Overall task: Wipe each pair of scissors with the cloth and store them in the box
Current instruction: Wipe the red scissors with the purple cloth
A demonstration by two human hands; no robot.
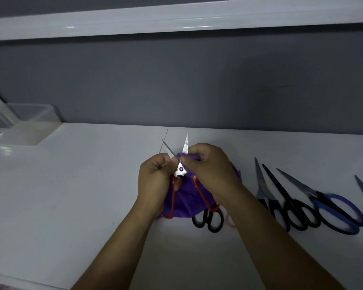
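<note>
The left forearm (122, 243) and right forearm (270, 237), both bare, reach in from the near edge and converge mid-scene. The left hand (155, 181) is curled, gripping the red-handled scissors (181, 169) near the pivot. Just right of it, the right hand (210, 167) pinches the purple cloth (187, 204) round one blade.

— The red wire-handled steel scissors (181, 170)?
— Blades spread, tips pointing away; purple cloth (182, 204) bunched round one blade, draped beneath.
— The rest?
— Black-handled scissors (281, 189) and blue-handled scissors (335, 199) lie closed in a row at right; clear plastic box (32, 114) far left.
</note>
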